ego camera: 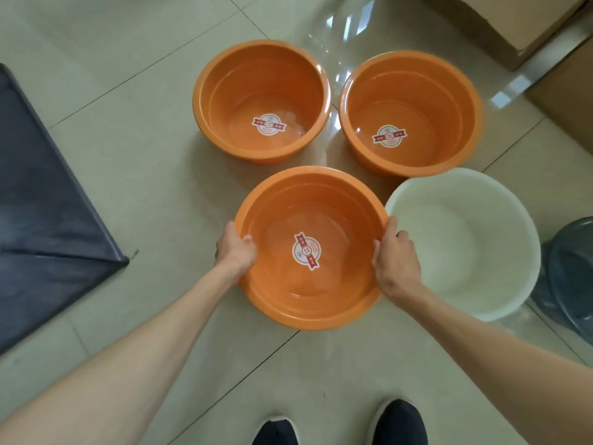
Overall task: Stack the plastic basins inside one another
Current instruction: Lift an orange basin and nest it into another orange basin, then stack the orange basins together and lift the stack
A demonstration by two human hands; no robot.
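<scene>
Three orange basins and one white basin sit on the tiled floor, each orange one with a round label inside. The near orange basin (333, 281) is gripped on both sides: my left hand (236, 252) holds its left rim, my right hand (396, 263) its right rim. Behind it stand the far-left orange basin (224, 101) and the far-right orange basin (449, 101), side by side and nearly touching. The white basin (475, 245) rests just right of the held one, its rim touching it.
A dark grey bin (568, 271) stands at the right edge beside the white basin. Cardboard boxes (519, 24) fill the top right corner. A dark mat or cloth (41, 213) covers the floor at left. My shoes (401, 422) are at the bottom.
</scene>
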